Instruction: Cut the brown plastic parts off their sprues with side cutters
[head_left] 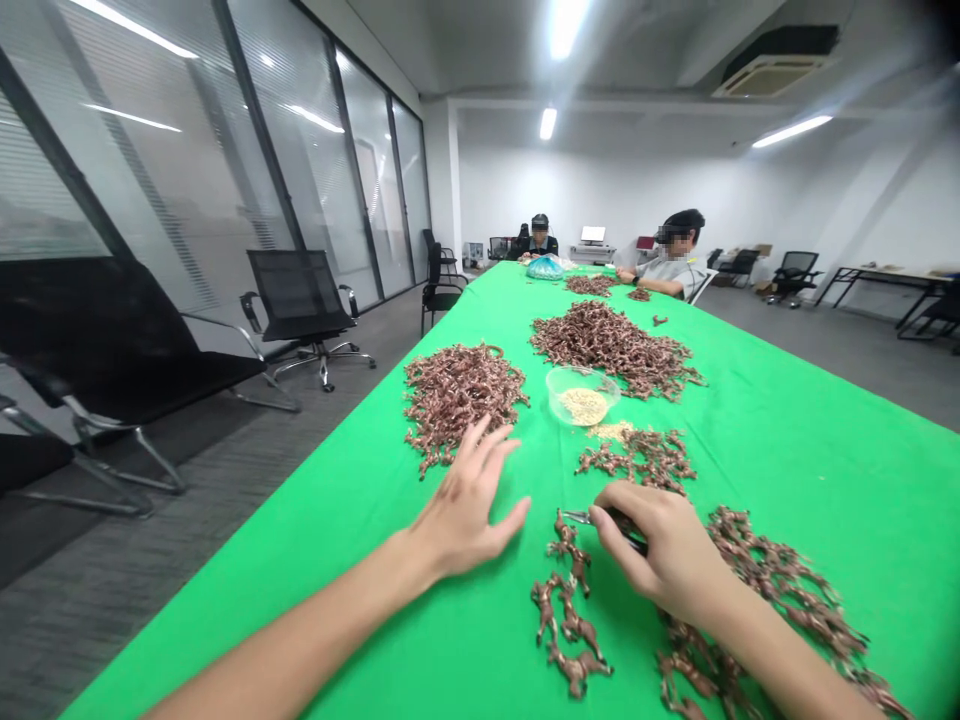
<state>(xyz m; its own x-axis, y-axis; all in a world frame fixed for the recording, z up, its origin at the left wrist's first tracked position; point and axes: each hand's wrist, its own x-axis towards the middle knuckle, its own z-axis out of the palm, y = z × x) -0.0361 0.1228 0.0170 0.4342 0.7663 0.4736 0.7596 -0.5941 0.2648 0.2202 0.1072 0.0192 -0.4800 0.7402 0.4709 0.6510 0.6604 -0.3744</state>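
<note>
My left hand (pixel 466 500) reaches forward over the green table (pixel 787 450), fingers spread and empty, its fingertips at the near edge of a heap of small brown figurines (pixel 457 395). My right hand (pixel 660 550) is closed on a thin metal tool like tweezers (pixel 581 518), whose tip points left towards a few brown horse-like figurines (pixel 566 600) lying in front of me. More of these figurines (pixel 780 580) lie to the right of my right wrist.
A clear plastic bowl (pixel 583 392) of pale grains stands mid-table, with another small heap (pixel 637 455) near it and a large heap (pixel 611 345) behind. Two people sit at the far end. Black chairs (pixel 300 300) stand to the left.
</note>
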